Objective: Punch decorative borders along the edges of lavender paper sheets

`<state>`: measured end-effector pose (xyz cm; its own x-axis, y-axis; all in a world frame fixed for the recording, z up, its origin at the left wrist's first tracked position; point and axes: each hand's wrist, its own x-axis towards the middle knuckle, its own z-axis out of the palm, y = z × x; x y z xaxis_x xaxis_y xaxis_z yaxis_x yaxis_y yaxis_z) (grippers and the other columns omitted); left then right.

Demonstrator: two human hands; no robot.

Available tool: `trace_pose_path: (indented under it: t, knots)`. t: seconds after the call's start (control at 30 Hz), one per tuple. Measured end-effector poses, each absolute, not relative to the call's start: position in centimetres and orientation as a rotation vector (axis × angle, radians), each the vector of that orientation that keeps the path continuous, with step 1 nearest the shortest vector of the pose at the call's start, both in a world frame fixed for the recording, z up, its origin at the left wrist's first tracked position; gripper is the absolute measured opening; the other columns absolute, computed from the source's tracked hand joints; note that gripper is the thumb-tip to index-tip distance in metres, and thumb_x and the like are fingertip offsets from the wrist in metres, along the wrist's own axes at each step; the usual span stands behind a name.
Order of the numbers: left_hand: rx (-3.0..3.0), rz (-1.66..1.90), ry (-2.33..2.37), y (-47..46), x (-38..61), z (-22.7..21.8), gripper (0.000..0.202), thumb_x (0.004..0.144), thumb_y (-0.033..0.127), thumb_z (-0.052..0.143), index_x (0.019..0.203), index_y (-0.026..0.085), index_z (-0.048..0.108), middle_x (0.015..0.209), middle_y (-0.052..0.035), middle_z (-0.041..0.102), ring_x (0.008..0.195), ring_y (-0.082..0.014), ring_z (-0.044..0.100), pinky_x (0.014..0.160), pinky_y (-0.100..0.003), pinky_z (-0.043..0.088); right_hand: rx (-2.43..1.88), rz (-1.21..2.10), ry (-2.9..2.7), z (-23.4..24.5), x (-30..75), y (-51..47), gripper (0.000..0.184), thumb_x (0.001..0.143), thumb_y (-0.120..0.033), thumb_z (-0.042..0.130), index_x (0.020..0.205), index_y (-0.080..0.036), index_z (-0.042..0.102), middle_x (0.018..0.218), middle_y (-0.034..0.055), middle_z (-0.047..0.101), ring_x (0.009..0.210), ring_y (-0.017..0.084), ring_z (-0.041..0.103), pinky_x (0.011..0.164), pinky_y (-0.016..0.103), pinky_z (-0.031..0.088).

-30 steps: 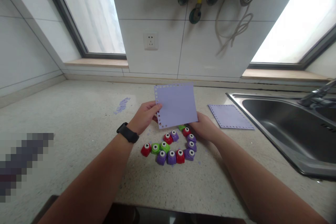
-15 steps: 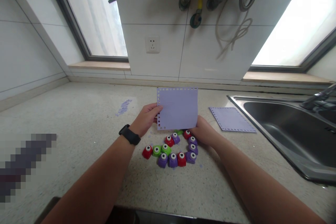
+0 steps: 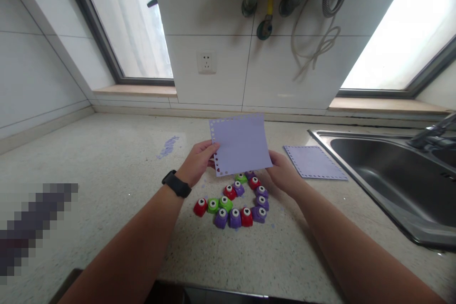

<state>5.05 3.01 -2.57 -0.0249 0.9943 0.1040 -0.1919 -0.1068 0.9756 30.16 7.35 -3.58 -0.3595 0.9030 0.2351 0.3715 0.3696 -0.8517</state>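
A light purple sheet of paper (image 3: 240, 145) with small punched holes along its left and top edges is held up over the counter. My left hand (image 3: 197, 161) pinches its left edge, thumb in front. At its lower right corner is my right hand (image 3: 283, 171), its fingers partly hidden behind the paper. Just below the sheet, several small craft punches form a ring on the counter, among them a red punch (image 3: 200, 207), a green punch (image 3: 213, 204) and a purple punch (image 3: 235, 218). The sheet's lower edge partly covers the farthest ones.
Another purple sheet (image 3: 315, 161) with punched edges lies on the counter (image 3: 117, 152) at the right, beside the steel sink (image 3: 395, 175). Purple paper bits (image 3: 168, 146) are piled at the back left. A wall with a socket (image 3: 206, 62) and pipes rises behind.
The sheet has tilted, its top edge moving up and left and its right corner lower. My right hand has shifted slightly right, and more punches show beneath the paper.
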Motion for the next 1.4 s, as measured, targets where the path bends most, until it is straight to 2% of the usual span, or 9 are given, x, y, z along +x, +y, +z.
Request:
trace_pose_path:
  t: [0.07,0.2,0.27,0.4,0.53,0.83,1.03,1.17,1.4]
  knots:
    - [1.128,1.385,1.022,3.01,5.05,-2.60,0.030,0.078,0.047,0.075,0.087,0.018,0.074,0.073,-0.0015,0.069,0.060,-0.0148,0.062,0.055,-0.026,0.053,-1.088,0.937,-1.790,-3.71,30.34,7.68,0.025,0.086,-0.029,0.058,0.102,-0.019,0.075,0.100,0.0069,0.076,0.097,0.026,0.067,0.088,0.040,0.050]
    - [1.127,1.388,1.013,3.05,5.01,-2.65,0.028,0.079,0.046,0.074,0.087,0.018,0.074,0.073,-0.0007,0.069,0.060,-0.0139,0.062,0.054,-0.025,0.051,-1.076,1.033,-1.589,-3.90,30.54,7.95,0.024,0.089,-0.037,0.056,0.092,-0.020,0.072,0.078,0.0024,0.068,0.070,0.018,0.058,0.066,0.031,0.046]
    - [1.127,1.389,1.009,3.09,4.99,-2.69,0.028,0.080,0.045,0.074,0.087,0.018,0.074,0.073,-0.0005,0.069,0.059,-0.0137,0.062,0.056,-0.025,0.052,-0.998,1.121,-1.527,-3.91,30.57,7.88,0.028,0.092,-0.043,0.054,0.085,-0.020,0.069,0.072,0.0005,0.061,0.064,0.016,0.052,0.061,0.030,0.042]
    - [1.132,1.387,1.009,3.15,4.96,-2.81,0.028,0.081,0.045,0.074,0.087,0.018,0.074,0.071,-0.0003,0.067,0.058,-0.0131,0.060,0.056,-0.026,0.053,-0.953,1.136,-1.533,-3.73,30.53,7.49,0.033,0.091,-0.049,0.060,0.076,-0.020,0.065,0.066,-0.0020,0.054,0.061,0.015,0.048,0.060,0.029,0.039]
    - [1.143,1.376,1.000,3.07,4.92,-2.81,0.027,0.083,0.043,0.073,0.090,0.017,0.075,0.070,-0.0005,0.066,0.058,-0.0129,0.060,0.054,-0.024,0.052,-0.988,1.102,-1.556,-3.40,30.43,7.14,0.025,0.084,-0.044,0.071,0.082,-0.019,0.069,0.072,-0.0010,0.060,0.066,0.015,0.049,0.063,0.029,0.039]
    - [1.213,1.322,0.919,2.92,5.00,-2.31,0.032,0.090,0.042,0.059,0.097,0.014,0.073,0.082,-0.0062,0.070,0.070,-0.0171,0.065,0.053,-0.025,0.052,-0.944,1.078,-1.506,-3.89,30.71,7.63,0.023,0.086,-0.043,0.071,0.083,-0.020,0.070,0.070,-0.0019,0.058,0.065,0.014,0.048,0.061,0.029,0.036]
    - [1.220,1.266,0.971,3.02,4.94,-2.80,0.027,0.083,0.040,0.065,0.081,0.014,0.069,0.071,-0.0031,0.066,0.060,-0.0147,0.062,0.053,-0.026,0.053,-0.934,1.048,-1.501,-4.10,30.73,7.87,0.023,0.087,-0.043,0.070,0.082,-0.021,0.069,0.067,-0.0027,0.055,0.063,0.014,0.046,0.060,0.028,0.035]
    - [1.234,1.229,1.019,2.92,5.06,-3.01,0.028,0.080,0.042,0.068,0.078,0.015,0.068,0.067,-0.0010,0.064,0.056,-0.0132,0.061,0.052,-0.025,0.051,-0.931,1.040,-1.505,-3.81,30.59,7.58,0.023,0.088,-0.042,0.069,0.081,-0.021,0.069,0.068,-0.0025,0.056,0.064,0.013,0.046,0.060,0.028,0.035]
    - [1.369,1.062,1.050,2.30,5.23,-2.43,0.029,0.079,0.040,0.072,0.066,0.015,0.066,0.056,0.0017,0.060,0.044,-0.0080,0.047,0.042,-0.021,0.036,-0.926,1.019,-1.508,-3.66,30.58,7.38,0.022,0.087,-0.042,0.069,0.082,-0.020,0.069,0.070,-0.0017,0.059,0.065,0.013,0.049,0.061,0.028,0.038]
